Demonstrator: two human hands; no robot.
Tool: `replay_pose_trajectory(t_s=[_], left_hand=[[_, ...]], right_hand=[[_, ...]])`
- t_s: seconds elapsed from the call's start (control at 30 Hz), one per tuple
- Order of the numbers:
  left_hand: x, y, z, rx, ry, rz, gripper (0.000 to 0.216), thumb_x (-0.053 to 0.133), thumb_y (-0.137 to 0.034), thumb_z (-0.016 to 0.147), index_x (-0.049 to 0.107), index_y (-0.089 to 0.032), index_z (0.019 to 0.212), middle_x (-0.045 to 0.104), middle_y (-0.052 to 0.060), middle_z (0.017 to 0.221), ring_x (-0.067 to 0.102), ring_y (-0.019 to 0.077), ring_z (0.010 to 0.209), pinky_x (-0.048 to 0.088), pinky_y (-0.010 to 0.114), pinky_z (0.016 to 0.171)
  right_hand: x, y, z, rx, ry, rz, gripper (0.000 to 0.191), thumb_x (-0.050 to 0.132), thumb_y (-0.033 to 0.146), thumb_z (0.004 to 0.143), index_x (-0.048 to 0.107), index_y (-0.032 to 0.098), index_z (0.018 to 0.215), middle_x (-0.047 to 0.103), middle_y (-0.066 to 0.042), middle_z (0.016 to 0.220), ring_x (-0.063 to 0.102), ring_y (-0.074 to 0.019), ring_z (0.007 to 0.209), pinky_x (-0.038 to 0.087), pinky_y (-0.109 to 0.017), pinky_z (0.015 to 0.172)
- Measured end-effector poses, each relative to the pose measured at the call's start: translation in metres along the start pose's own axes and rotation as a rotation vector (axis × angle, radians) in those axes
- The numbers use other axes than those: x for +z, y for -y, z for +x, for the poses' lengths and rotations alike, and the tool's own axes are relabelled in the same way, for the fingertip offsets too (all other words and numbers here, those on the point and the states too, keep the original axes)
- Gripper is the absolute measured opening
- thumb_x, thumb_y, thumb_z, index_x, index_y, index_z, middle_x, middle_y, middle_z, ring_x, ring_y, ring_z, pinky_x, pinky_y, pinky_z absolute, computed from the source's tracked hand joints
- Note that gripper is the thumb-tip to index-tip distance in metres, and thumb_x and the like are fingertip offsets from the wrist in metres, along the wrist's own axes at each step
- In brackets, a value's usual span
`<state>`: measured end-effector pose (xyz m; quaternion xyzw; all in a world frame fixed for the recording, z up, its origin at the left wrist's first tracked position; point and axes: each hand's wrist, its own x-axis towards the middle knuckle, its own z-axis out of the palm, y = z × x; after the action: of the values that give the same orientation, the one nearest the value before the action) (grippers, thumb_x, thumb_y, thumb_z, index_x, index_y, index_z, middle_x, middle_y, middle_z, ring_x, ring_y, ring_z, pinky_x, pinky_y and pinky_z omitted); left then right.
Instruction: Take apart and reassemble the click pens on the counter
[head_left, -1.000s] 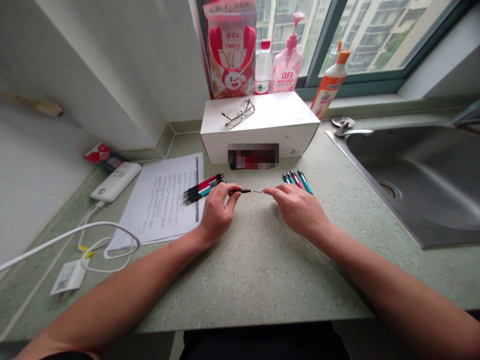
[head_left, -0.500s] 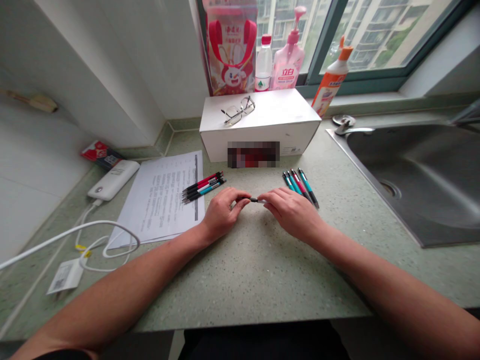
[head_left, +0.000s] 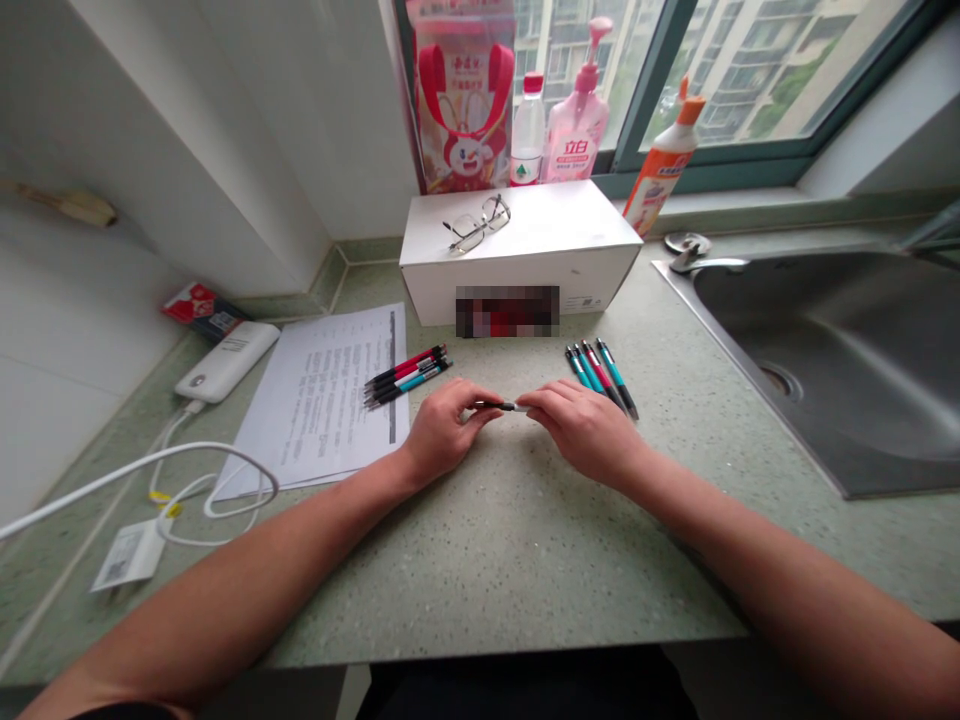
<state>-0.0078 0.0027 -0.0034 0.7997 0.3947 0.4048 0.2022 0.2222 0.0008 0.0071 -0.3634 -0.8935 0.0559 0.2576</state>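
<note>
My left hand [head_left: 444,432] and my right hand [head_left: 581,425] rest on the green countertop [head_left: 510,540] with their fingertips almost meeting. Between them they pinch a thin black pen part [head_left: 501,406]. The left fingers grip its dark end; the right fingers close over the pale end. A bundle of red, teal and black pens [head_left: 407,375] lies just beyond the left hand on printed sheets of paper [head_left: 330,395]. Another row of teal and red pens [head_left: 600,370] lies just beyond the right hand.
A white box [head_left: 525,250] with glasses [head_left: 476,222] on top stands behind. Bottles and a red bag [head_left: 461,95] line the window sill. A steel sink [head_left: 840,360] is at right. A power bank [head_left: 225,360], white cable [head_left: 187,470] and charger plug [head_left: 127,560] lie at left.
My hands have come together: the long thin piece that stretched between them a second ago is now almost covered, with only a short bit showing.
</note>
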Motion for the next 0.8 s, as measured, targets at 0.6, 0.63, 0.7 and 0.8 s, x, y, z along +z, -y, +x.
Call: replay_pose_trajectory(t_s=[0.6,0.63,0.7,0.8], left_hand=[[0.0033,-0.0033,-0.0007,-0.065,-0.064,-0.081,0.009,0.071,-0.023,0.09,0.068,-0.017,0.095,0.072,0.004,0.086,0.066,0.0147,0.076,0.056,0.029,0.072],[0.0031,-0.0032,-0.0005,-0.047,-0.064,-0.084,0.007,0.071,-0.022,0.09,0.068,-0.017,0.095,0.072,0.004,0.086,0.066,0.0151,0.077,0.056,0.029,0.073],[0.0026,-0.003,-0.0001,0.004,-0.058,-0.079,0.004,0.069,-0.019,0.091,0.068,-0.018,0.094,0.072,0.004,0.088,0.067,0.0165,0.083,0.056,0.032,0.078],[0.0021,-0.003,-0.0001,0.02,-0.066,-0.071,0.009,0.071,-0.022,0.09,0.067,-0.018,0.097,0.072,0.005,0.092,0.066,0.0175,0.087,0.055,0.033,0.082]], right_hand=[[-0.0021,0.0025,0.0015,0.144,0.036,0.092,0.014,0.054,0.027,0.1,0.063,0.017,0.102,0.066,-0.008,0.095,0.062,-0.0192,0.083,0.047,-0.033,0.073],[-0.0014,0.0026,0.0014,0.134,0.044,0.095,0.016,0.051,0.027,0.101,0.063,0.017,0.103,0.066,-0.009,0.096,0.062,-0.02,0.086,0.048,-0.033,0.075],[-0.0001,0.0029,0.001,0.123,0.052,0.096,0.019,0.046,0.027,0.103,0.063,0.016,0.104,0.065,-0.01,0.098,0.062,-0.0214,0.09,0.048,-0.035,0.078],[0.0008,0.0028,0.0005,0.139,0.05,0.099,0.022,0.043,0.028,0.104,0.062,0.016,0.105,0.065,-0.01,0.099,0.062,-0.0214,0.089,0.048,-0.035,0.078]])
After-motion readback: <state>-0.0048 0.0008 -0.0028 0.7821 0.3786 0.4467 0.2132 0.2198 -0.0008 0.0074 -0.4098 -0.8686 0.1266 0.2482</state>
